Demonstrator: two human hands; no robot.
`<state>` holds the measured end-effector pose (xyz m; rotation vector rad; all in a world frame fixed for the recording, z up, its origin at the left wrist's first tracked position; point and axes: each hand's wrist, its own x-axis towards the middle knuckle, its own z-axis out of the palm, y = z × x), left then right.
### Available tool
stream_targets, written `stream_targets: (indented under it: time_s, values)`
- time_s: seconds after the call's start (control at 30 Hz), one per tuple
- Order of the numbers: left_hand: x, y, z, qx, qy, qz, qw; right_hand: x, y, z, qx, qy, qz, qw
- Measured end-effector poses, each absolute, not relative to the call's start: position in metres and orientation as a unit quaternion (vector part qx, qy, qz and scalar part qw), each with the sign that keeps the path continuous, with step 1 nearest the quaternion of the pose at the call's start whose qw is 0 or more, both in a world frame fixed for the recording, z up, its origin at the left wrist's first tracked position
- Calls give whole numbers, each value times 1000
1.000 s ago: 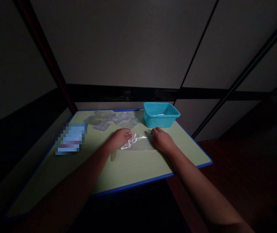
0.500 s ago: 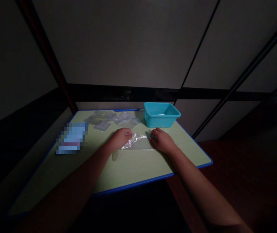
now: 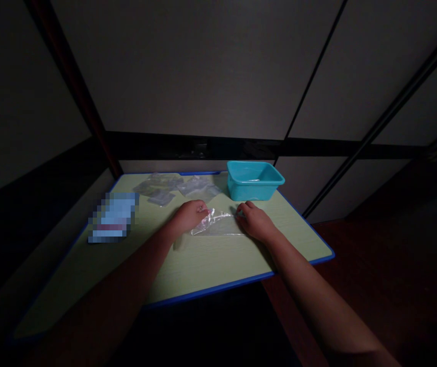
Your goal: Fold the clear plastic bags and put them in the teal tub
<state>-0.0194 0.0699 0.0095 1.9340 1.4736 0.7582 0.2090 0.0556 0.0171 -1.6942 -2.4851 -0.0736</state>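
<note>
A clear plastic bag (image 3: 220,224) lies crinkled on the table between my hands. My left hand (image 3: 190,215) is closed on the bag's left end, thumb and fingers pinched together. At the other end, my right hand (image 3: 254,219) has its fingers curled down on the bag; the fingertips are partly hidden. Behind the hands, several more clear plastic bags (image 3: 160,187) lie in a loose, overlapping spread.
A turquoise plastic basket (image 3: 255,190) stands at the table's back right, with something small and pale inside. On the left lies a blurred-out light blue item (image 3: 114,216). The pale green table (image 3: 210,267) has a blue edge, and cabinet panels (image 3: 195,66) rise behind it.
My left hand has shifted very slightly on the bag, and its shadow on the table has changed. The right hand, basket and other bags stay where they were.
</note>
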Motion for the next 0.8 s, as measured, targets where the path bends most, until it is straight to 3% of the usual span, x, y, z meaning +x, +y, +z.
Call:
stream_targets:
  time_s: [0.2,0.37,0.43,0.8]
  values:
    - [-35,70,18,707,574,301,284,210,55,16,-562,-824,-28,69]
    - [-34,53,33,741,593,313,30,211,56,14,-561,-824,-40,67]
    - [-24,40,35,762,572,304,-22,211,57,13,-564,-822,-41,68]
    - [44,-8,10,915,379,129,41,211,55,14,-569,-818,-53,61]
